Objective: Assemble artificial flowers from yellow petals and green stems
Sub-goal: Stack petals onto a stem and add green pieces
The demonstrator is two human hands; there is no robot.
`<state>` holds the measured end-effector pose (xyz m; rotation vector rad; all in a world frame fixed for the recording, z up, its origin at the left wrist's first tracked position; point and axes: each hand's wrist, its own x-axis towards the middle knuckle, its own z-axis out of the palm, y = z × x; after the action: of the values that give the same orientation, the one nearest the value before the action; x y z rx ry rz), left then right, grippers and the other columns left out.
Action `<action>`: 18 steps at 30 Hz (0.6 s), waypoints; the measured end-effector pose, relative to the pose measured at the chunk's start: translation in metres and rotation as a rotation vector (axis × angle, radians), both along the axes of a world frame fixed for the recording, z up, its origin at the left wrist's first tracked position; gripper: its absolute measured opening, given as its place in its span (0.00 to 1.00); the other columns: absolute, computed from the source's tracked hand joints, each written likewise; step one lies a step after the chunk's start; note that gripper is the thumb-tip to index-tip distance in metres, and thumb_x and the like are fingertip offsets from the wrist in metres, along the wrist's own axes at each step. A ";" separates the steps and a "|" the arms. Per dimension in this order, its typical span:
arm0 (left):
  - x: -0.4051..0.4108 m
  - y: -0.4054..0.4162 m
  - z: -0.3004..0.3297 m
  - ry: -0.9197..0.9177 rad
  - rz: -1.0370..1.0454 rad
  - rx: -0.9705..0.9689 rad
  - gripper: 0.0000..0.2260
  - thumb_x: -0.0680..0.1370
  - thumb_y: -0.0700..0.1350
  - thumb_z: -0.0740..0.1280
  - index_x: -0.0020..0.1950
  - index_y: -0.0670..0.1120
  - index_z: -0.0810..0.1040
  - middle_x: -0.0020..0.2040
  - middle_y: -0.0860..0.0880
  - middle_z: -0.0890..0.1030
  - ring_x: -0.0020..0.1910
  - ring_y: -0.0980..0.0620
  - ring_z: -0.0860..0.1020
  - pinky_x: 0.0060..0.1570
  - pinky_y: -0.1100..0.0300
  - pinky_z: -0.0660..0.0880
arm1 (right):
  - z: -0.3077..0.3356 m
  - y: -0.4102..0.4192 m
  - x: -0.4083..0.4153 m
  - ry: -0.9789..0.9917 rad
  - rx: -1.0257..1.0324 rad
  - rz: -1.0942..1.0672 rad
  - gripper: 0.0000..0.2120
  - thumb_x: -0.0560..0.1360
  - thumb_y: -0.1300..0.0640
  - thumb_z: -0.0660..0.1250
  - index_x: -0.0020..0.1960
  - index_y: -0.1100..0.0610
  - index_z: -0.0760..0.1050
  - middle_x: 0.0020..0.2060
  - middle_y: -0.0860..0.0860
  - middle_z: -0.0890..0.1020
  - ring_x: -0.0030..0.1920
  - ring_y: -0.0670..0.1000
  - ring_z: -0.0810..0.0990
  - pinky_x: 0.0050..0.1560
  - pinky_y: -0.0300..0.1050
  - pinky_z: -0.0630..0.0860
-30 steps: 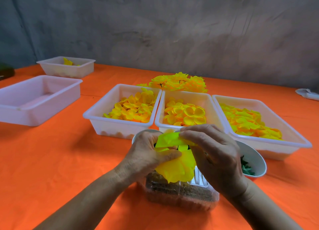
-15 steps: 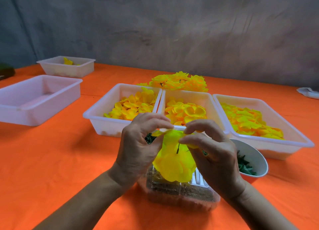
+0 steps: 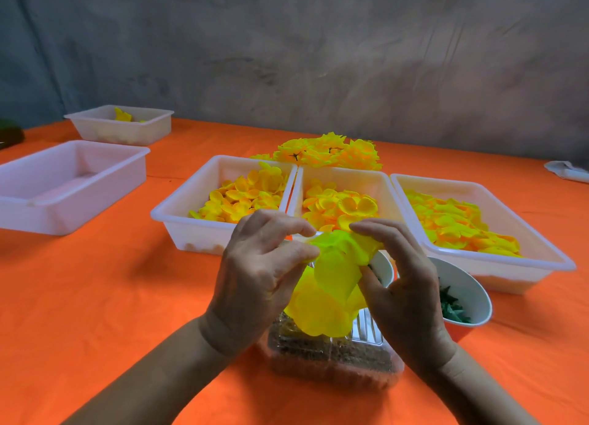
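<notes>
Head view: the left hand (image 3: 261, 275) and right hand (image 3: 404, 284) are both pinching a stack of yellow petals (image 3: 331, 284) between curled fingers and thumbs, holding it above a clear plastic container (image 3: 331, 357) on the orange table (image 3: 111, 297). Three white trays (image 3: 178, 214) of yellow petals are sitting just behind, and a white bowl (image 3: 468, 284) of green pieces is resting near the right hand.

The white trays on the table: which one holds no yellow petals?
The large white tray at the far left. It shows only its bare floor, while the small tray behind it and the three trays side by side hold yellow pieces.
</notes>
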<state>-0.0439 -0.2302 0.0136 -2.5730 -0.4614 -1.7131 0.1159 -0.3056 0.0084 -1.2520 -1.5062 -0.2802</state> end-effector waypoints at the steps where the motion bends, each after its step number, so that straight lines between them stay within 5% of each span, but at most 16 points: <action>1: 0.000 0.000 0.000 0.006 0.014 0.024 0.04 0.72 0.36 0.70 0.39 0.38 0.84 0.47 0.44 0.83 0.44 0.41 0.79 0.43 0.46 0.74 | 0.001 0.000 0.000 0.059 -0.022 0.027 0.21 0.62 0.71 0.64 0.53 0.58 0.78 0.50 0.54 0.79 0.53 0.49 0.77 0.54 0.36 0.72; 12: 0.001 -0.004 0.002 0.028 0.119 0.161 0.07 0.74 0.37 0.68 0.38 0.39 0.83 0.46 0.44 0.83 0.44 0.41 0.79 0.48 0.50 0.73 | 0.004 -0.002 0.003 0.003 -0.011 0.047 0.15 0.63 0.71 0.67 0.46 0.60 0.82 0.49 0.57 0.78 0.51 0.46 0.77 0.50 0.40 0.75; 18: 0.004 -0.004 0.008 -0.080 0.000 -0.169 0.04 0.71 0.43 0.71 0.41 0.44 0.84 0.42 0.50 0.83 0.42 0.47 0.80 0.46 0.50 0.74 | 0.013 -0.002 -0.001 0.177 -0.106 0.159 0.04 0.68 0.61 0.71 0.43 0.56 0.82 0.44 0.51 0.82 0.47 0.48 0.81 0.45 0.43 0.77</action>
<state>-0.0395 -0.2339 0.0215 -2.6223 -0.6360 -1.8589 0.1148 -0.3074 0.0218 -1.1985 -1.4726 0.0154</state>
